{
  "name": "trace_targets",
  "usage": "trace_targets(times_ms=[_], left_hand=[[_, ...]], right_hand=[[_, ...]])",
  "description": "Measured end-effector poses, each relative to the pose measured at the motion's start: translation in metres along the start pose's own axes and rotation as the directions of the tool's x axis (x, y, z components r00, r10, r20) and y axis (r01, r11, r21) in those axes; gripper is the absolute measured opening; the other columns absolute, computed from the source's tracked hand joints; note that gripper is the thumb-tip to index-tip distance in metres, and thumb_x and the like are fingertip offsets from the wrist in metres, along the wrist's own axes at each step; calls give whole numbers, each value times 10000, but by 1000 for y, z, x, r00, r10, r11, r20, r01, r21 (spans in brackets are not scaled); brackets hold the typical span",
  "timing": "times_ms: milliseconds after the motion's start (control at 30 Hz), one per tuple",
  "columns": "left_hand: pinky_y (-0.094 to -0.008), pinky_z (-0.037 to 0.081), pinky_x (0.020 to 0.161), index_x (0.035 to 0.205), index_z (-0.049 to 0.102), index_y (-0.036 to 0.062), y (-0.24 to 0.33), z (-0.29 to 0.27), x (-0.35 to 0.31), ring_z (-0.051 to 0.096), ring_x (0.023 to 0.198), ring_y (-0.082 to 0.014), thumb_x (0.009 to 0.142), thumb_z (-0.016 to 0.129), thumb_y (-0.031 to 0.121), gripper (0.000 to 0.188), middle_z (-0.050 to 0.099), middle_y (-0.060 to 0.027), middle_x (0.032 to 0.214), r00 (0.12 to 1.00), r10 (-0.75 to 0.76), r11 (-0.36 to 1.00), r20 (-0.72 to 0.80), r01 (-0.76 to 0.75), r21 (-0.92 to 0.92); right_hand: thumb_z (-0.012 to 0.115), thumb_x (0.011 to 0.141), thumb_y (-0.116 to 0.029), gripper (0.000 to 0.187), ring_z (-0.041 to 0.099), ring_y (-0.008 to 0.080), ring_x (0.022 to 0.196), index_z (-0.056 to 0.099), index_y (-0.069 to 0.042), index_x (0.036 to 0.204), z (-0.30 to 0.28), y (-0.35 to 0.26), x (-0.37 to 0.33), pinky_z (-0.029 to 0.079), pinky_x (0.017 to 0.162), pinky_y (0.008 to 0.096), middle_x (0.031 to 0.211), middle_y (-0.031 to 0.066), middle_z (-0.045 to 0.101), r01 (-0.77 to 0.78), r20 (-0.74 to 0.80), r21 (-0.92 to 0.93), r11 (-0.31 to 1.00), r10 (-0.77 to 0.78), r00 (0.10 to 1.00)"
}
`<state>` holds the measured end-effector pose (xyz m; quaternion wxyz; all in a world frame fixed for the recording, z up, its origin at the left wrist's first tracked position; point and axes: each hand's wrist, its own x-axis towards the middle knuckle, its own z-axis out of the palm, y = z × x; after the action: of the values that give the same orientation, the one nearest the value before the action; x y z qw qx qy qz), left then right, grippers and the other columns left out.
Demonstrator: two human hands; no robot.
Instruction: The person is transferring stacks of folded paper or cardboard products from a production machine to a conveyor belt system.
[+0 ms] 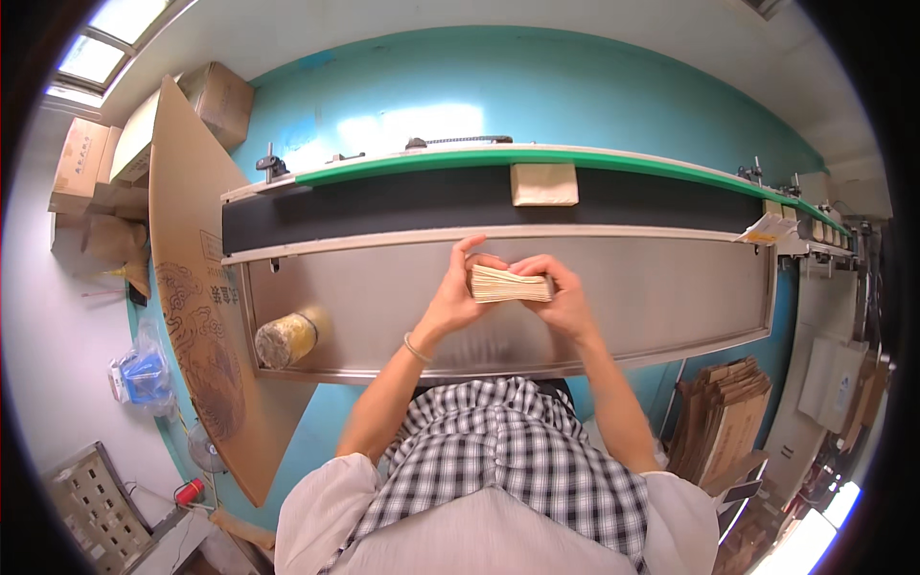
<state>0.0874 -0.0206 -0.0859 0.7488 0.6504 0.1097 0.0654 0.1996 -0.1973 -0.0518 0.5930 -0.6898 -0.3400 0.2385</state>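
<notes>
Between my two hands is a cream-coloured stack of folded paper tissues (510, 285), its layered edges turned toward me. My left hand (458, 295) grips the stack's left end, with the index finger raised off its top. At the other end my right hand (567, 305) is closed round the stack, fingers over the upper edge. The stack is held above the steel worktable (383, 287). Beyond it, a similar cream-coloured block (544, 185) sits on the black conveyor belt (402, 211), against the green guide rail (460, 163). Neither hand touches that block.
A yellowish cylindrical container (287, 338) lies near the table's left end. A large cardboard sheet (196, 278) stands at the left edge. Several pale blocks (815, 226) line the belt's far right, by a tilted white card (767, 230). Flattened cartons (721, 422) lean at the lower right.
</notes>
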Motion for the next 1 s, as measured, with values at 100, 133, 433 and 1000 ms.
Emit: trace_targets(times_ms=[100,133,433,1000], left_hand=[[-345,525,926,1420,304,71,2,-14,-3,617,1104,-234,767,763,-1,802,592,-150,1182,999,-16,961,34,6,277],[-347,521,922,1397,333,69,-2,-17,-6,611,1098,-237,760,728,-18,755,589,-144,1167,1000,22,953,18,-26,302],[-316,515,849,1305,464,51,-21,-13,-11,606,981,-170,806,665,-4,540,617,-86,1107,946,63,993,-318,-28,112],[-275,527,805,1102,633,10,51,-21,-94,651,866,-115,970,660,125,177,687,-49,942,883,-60,998,-466,58,-17]], right_hand=[[634,693,116,440,623,216,1065,583,-57,1095,24,34,-7,484,948,326,1144,87,630,-175,7,310,935,182,983],[634,693,116,440,623,216,1065,583,-57,1095,29,34,-6,484,948,326,1144,87,630,-179,17,312,933,182,983],[609,827,23,495,593,162,1101,503,-59,1304,45,47,22,482,942,303,1160,71,605,-178,-39,248,952,193,980],[655,941,-155,508,513,297,1206,460,6,1382,71,-14,18,434,1024,406,1288,186,515,-322,-511,-301,897,134,849]])
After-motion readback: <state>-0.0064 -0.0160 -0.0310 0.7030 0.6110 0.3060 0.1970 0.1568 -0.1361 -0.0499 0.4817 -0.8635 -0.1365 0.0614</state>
